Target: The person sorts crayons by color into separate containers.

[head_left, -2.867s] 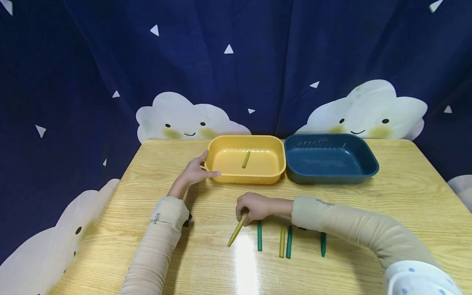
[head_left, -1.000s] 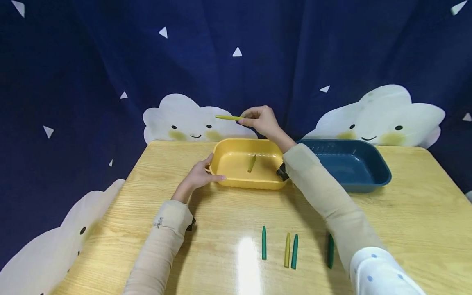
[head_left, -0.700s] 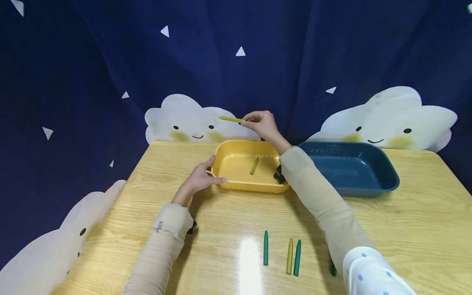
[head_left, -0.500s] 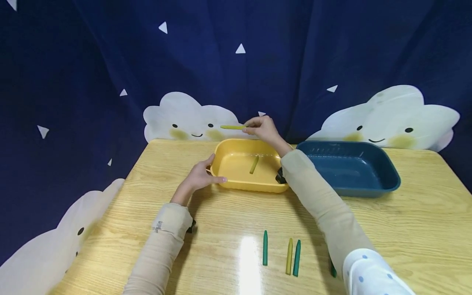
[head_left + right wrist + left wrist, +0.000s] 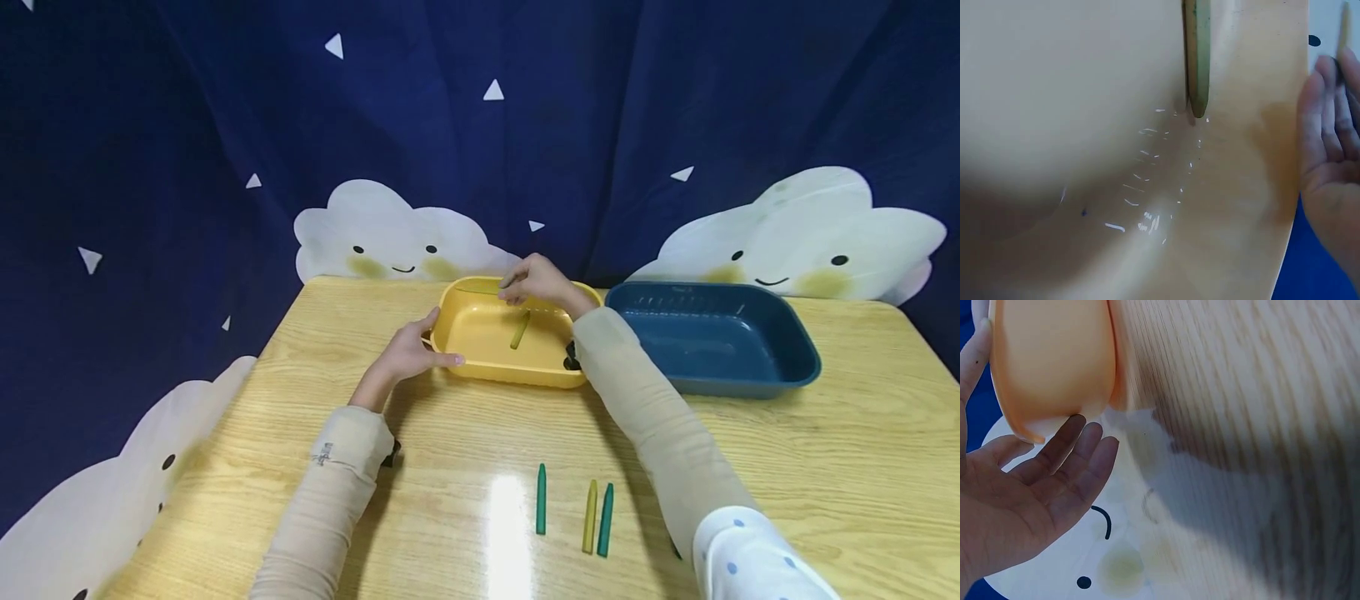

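Note:
My left hand (image 5: 405,352) holds the left end of a yellow basin (image 5: 517,375), thumb along its front rim. In the left wrist view, the fingers (image 5: 1063,447) touch the outside of the basin's end wall. A yellow crayon (image 5: 477,290) is pinched in my right hand (image 5: 543,282), level with the basin's back rim and pointing left. In the right wrist view this crayon (image 5: 1344,28) sticks up from the fingertips, beyond the basin's edge. Another yellow crayon (image 5: 520,330) lies on the basin floor, its pointed end towards the back.
A dark blue basin (image 5: 727,387) stands right beside the yellow one. On the wooden table (image 5: 450,517) in front lie a green crayon (image 5: 541,500), a yellow crayon (image 5: 589,517) and another green crayon (image 5: 605,521). My right sleeve (image 5: 667,450) mostly hides one more dark crayon.
My right hand has picked the yellow crayon off the table, carried it up behind the yellow basin, then lowered it to the back rim. The left hand keeps its hold on the basin.

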